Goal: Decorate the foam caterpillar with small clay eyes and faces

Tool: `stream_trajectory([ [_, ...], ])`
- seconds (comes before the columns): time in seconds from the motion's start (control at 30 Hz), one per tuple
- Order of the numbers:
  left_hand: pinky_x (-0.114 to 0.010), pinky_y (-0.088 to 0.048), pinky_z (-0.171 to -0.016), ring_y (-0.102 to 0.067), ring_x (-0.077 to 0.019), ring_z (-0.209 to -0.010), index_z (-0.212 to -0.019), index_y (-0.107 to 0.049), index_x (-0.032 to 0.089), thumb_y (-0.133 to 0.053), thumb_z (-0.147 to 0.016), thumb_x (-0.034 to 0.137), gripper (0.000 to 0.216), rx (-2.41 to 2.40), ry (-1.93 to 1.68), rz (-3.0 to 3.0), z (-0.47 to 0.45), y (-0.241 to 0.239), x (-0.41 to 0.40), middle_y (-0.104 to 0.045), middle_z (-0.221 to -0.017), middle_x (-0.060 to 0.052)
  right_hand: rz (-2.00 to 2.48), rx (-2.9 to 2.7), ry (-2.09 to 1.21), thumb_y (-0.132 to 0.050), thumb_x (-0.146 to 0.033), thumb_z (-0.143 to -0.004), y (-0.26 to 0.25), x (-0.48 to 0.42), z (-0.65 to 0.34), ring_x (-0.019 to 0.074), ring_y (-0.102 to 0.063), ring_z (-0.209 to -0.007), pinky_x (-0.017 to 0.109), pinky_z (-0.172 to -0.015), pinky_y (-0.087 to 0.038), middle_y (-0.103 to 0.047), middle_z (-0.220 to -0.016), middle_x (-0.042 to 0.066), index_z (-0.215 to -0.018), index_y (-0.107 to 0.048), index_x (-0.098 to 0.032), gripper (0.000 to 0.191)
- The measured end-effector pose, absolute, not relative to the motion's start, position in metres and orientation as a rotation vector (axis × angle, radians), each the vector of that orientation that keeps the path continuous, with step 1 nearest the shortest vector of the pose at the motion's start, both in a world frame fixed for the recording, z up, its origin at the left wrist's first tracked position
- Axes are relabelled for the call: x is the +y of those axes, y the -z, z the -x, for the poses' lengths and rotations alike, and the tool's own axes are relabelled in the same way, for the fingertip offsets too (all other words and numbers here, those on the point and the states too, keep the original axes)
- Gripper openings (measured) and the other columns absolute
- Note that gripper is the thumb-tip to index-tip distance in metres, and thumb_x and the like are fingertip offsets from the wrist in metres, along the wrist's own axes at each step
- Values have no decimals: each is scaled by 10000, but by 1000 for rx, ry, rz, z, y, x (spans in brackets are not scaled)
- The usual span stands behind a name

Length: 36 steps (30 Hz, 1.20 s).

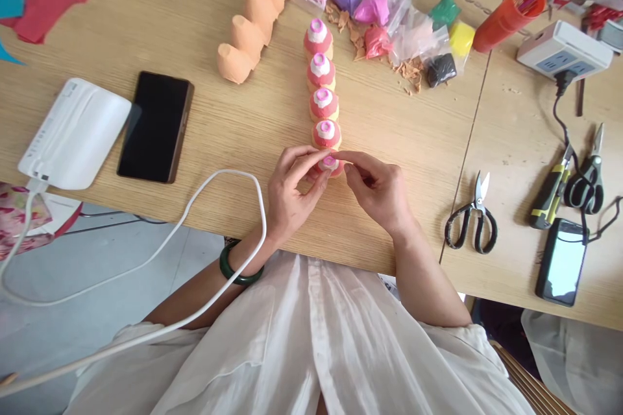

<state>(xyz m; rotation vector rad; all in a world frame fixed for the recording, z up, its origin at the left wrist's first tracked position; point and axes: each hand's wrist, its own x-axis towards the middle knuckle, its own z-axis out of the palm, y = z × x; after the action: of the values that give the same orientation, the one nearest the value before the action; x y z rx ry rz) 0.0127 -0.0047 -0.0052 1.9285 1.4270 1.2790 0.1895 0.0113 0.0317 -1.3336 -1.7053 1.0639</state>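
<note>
A row of small clay-topped cones runs up the wooden table [195, 19]; each is pink with white and magenta rings. The nearest cone [331, 165] sits between my hands. My left hand [292, 191], with a green bangle on its wrist, pinches the cone's top with thumb and fingers. My right hand [377, 188] pinches the same top from the right side. Both hands rest at the table's front edge. Three more decorated cones [324, 104] stand in line just beyond, with another at the far end [318, 37].
Plain orange cones [256, 16] lie in a row at the back. Bags of coloured clay [389, 10] sit behind. A black phone [156, 126] and white device [73, 133] lie left; scissors [472, 217], cutters [586, 175], a second phone [562, 262] and power strip [564, 48] right.
</note>
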Motion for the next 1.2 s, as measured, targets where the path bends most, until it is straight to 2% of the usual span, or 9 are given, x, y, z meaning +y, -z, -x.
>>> stream_trajectory([
  [0.17,-218,-658,-821,-714,-148,-1078,-1262,-723,208,-693,-1022,265,248,1428,-1278,-1925,-12,6,-4,-692,-1174,-66,1369,-1685,-1066,-534,-183,-970,-30,12,-188,74,-350,-523,254,-547,-318,-454,-597,-68,-1148,-792,-119,320],
  [0.27,-207,-658,-795,-721,-136,-1048,-1295,-707,213,-684,-1032,308,281,1450,-1273,-1916,-13,6,-4,-694,-1189,-68,1397,-1653,-1043,-541,-194,-964,-31,12,-189,78,-354,-527,253,-552,-334,-426,-583,-70,-1091,-791,-105,294],
  [0.4,-197,-661,-784,-735,-120,-1016,-1335,-686,219,-682,-1034,301,312,1443,-1271,-1860,-12,4,-8,-706,-1206,-62,1411,-1645,-1021,-531,-193,-958,-36,10,-191,81,-388,-537,254,-566,-356,-466,-593,-54,-1028,-807,-129,292],
  [0.6,-287,-623,-1014,-713,-159,-1162,-1352,-703,208,-662,-1027,163,331,1429,-1257,-1977,-10,0,-16,-702,-1246,-87,1443,-1625,-1067,-515,-190,-947,-41,7,-192,83,-394,-534,251,-559,-357,-460,-589,-52,-1070,-822,-136,335],
  [0.73,-286,-612,-998,-714,-168,-1154,-1370,-699,203,-672,-1015,153,360,1442,-1256,-2000,-9,3,-16,-691,-1264,-96,1461,-1655,-1077,-517,-186,-944,-41,6,-192,81,-374,-522,252,-547,-343,-447,-579,-54,-1082,-831,-134,347],
  [0.93,-247,-613,-933,-728,-126,-1038,-1376,-692,223,-625,-1027,110,373,1420,-1246,-2045,-10,3,-16,-699,-1264,-80,1444,-1712,-1024,-518,-175,-937,-42,4,-192,74,-386,-504,244,-542,-352,-489,-580,-52,-1076,-828,-114,345],
  [1.07,-255,-620,-938,-726,-134,-1067,-1348,-706,231,-596,-1035,101,356,1412,-1264,-2049,-10,4,-16,-715,-1239,-71,1448,-1832,-905,-523,-166,-940,-42,2,-193,80,-412,-497,248,-554,-356,-536,-583,-39,-1095,-822,-116,340],
  [1.2,-284,-635,-964,-736,-151,-1090,-1316,-719,232,-584,-1056,162,301,1468,-1249,-2044,-10,2,-15,-727,-1217,-71,1463,-2007,-737,-502,-191,-967,-40,1,-193,103,-445,-506,260,-559,-358,-598,-594,-8,-1150,-809,-124,363],
])
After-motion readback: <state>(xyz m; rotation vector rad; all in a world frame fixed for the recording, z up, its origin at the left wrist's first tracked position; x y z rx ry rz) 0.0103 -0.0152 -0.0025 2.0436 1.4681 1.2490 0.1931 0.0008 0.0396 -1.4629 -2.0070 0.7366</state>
